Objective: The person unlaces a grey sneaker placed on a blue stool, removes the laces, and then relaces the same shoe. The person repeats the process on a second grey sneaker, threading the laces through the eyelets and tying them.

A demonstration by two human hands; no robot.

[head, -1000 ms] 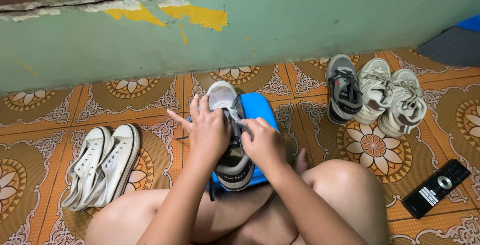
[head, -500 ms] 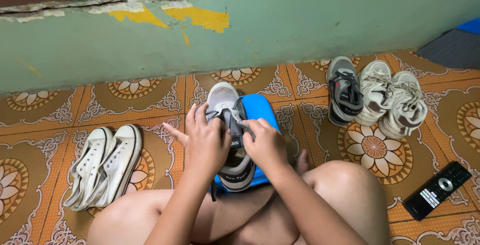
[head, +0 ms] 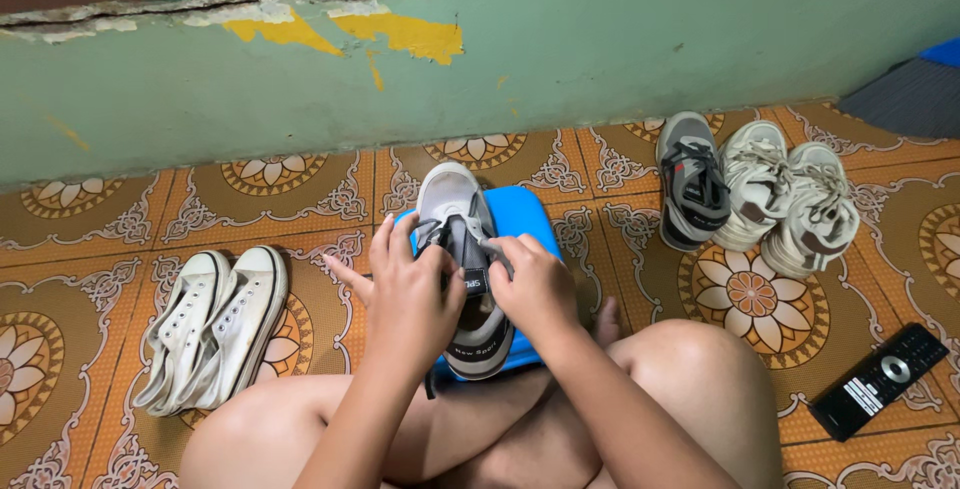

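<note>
**Both hands at the laces of the grey shoe**

My left hand (head: 405, 284) is curled over the left side of the grey shoe (head: 462, 249), fingers bent on its upper with the forefinger sticking out toward the white canvas pair (head: 215, 324). My right hand (head: 535, 284) pinches at the tongue and laces near the middle of the shoe; exactly what the fingertips grip is hidden under the knuckles. The shoe lies toe toward the wall on a blue stool (head: 525, 214) in front of my crossed legs, on the patterned floor (head: 300, 199).

From the head view, the one view there is, I judge the lacing as under way: a dark lace end (head: 430, 384) hangs loose below the heel. Its mate (head: 692, 181) stands near the floor's far right edge, already laced, just beside a beige pair (head: 795, 197). A black remote (head: 880, 379) lies at the right, well apart.
</note>
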